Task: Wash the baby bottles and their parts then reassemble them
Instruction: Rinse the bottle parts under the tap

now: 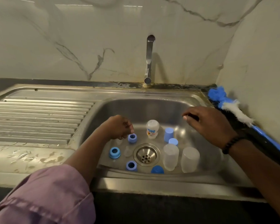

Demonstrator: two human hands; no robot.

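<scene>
The steel sink [136,109] holds the taken-apart bottle parts. Three blue screw rings [132,138] [114,152] [131,166] lie left of the drain [146,154]. Two clear nipples [127,151] [119,141] sit among them. A printed white bottle [152,129] and two frosted bottles [170,156] [190,159] stand upside down. Blue caps [169,134] [173,141] [157,169] rest near them. My left hand [120,126] hovers with curled fingers just above the far ring, holding nothing visible. My right hand [207,123] hangs empty over the basin's right side, fingers loosely apart.
A tall faucet [149,62] stands behind the basin, not running. A bottle brush [233,109] with a blue handle lies on the right rim against the wall. The ribbed drainboard [39,117] stretches to the left, with wet patches near its front.
</scene>
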